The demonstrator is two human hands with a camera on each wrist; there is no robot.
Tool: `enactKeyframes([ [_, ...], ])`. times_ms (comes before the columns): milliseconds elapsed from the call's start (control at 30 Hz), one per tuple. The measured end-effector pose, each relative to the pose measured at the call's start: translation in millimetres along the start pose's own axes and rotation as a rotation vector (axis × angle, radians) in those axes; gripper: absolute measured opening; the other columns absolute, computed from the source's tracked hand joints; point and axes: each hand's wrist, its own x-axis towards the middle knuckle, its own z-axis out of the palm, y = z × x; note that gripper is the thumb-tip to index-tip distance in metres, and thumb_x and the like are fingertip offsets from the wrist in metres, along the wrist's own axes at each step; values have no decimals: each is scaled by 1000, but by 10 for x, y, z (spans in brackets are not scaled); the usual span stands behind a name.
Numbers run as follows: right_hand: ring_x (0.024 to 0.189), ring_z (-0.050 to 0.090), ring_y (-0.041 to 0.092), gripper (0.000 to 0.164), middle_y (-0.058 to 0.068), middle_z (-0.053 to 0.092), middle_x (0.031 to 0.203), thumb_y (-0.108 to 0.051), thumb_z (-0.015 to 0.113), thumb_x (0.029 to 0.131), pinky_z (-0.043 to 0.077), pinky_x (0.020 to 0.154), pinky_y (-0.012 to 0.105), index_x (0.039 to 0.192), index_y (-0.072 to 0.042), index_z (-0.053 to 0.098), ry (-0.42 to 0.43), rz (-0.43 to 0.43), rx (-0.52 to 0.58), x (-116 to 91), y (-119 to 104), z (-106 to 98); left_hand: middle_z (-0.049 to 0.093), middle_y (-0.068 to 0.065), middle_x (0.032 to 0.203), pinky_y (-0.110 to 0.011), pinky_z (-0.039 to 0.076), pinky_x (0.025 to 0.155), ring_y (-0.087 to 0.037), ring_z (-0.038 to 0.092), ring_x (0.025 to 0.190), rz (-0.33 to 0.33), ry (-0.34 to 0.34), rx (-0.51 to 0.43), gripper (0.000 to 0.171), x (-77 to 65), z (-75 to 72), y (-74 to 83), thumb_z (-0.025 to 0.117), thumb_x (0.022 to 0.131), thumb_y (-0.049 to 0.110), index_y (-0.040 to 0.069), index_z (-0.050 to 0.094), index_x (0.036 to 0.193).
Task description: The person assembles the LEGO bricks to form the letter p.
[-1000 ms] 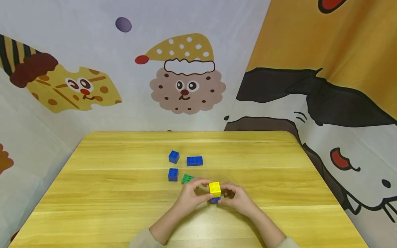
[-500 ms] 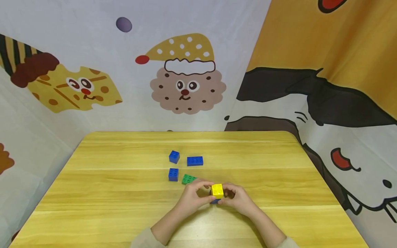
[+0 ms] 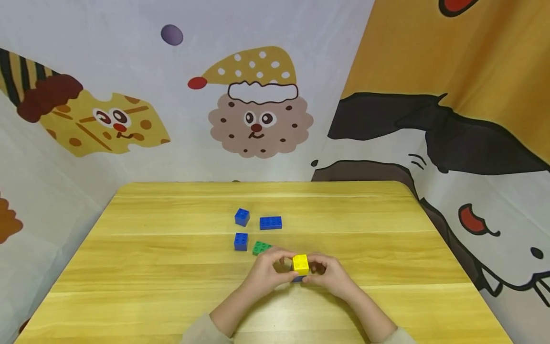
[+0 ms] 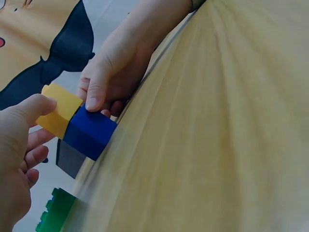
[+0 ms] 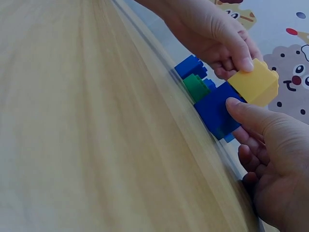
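In the head view we see a yellow brick [image 3: 300, 264] on top of a blue brick [image 3: 297, 279], a little right of the middle of the table [image 3: 163, 296], well in from its far edge; the yellow one's studs face up. The left hand [image 3: 270, 273] pinches the yellow brick between thumb and fingers, and the right hand [image 3: 331, 277] grips the blue one. Toward the far edge we find a long blue brick [image 3: 270, 223], its length running along that edge, two square blue bricks [image 3: 242, 217] [image 3: 241, 241] to its left, and a green brick [image 3: 261, 247] partly behind the left hand. From the left wrist we see the pair's long axis standing upright from the table top, the blue brick lowest, with the right thumb on it. From the right wrist we see the yellow studs pointing away from the table top and the left thumb on the yellow side; we cannot tell whether the two bricks are fully pressed together.
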Motion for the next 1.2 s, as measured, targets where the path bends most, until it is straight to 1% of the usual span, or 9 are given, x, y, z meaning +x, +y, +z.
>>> enactKeyframes([
  [100,83,50,33,35,6,61,94,-4,77,78,44,68,22,111,-1,66,3,-15,-6,-1,8,-2,66,9,101,-30,52,68,-18,57,80,21,-4,32,35,16,-5,24,82,76,16,13,71,109],
  [200,82,50,33,34,7,60,91,-3,78,78,43,67,22,110,-1,66,7,-32,-10,0,20,-2,66,9,100,-28,52,68,-16,57,78,30,-10,60,36,33,-11,49,82,75,15,12,71,109],
  [333,81,49,27,35,6,59,91,-8,79,78,44,67,22,110,-4,67,9,-37,-10,39,214,-3,66,11,99,-26,50,68,-15,56,76,18,-18,71,37,47,-16,61,83,74,15,13,71,109],
  [433,81,49,23,36,4,60,92,-14,80,77,44,67,22,110,-8,68,10,-44,-8,65,358,-6,66,12,99,-26,49,68,-16,55,76,10,-21,64,37,48,-17,48,84,74,15,14,71,109],
  [600,79,49,21,35,4,59,90,-18,80,78,44,66,22,110,-9,68,2,-75,-15,59,365,-1,65,12,99,-27,50,66,-18,55,76,10,-22,34,37,38,-26,19,83,74,15,15,71,109],
  [767,79,48,22,36,4,59,91,-15,79,79,43,65,22,112,-7,67,-1,-69,2,60,357,-5,64,13,99,-30,50,66,-20,55,80,-10,-32,11,37,37,-30,2,83,75,18,17,70,110],
  [967,80,49,21,38,5,60,92,-16,80,78,44,66,21,112,-8,67,2,-65,-5,62,375,-16,63,13,103,-32,50,70,-21,56,85,-33,-36,-1,38,37,-12,-28,82,76,23,19,69,112],
  [1200,79,50,20,38,4,60,91,-19,80,77,45,67,22,111,-10,68,2,-47,-22,56,410,-13,63,7,109,-37,53,79,-23,58,96,-19,-34,-6,42,10,-10,-29,80,78,26,14,68,117],
])
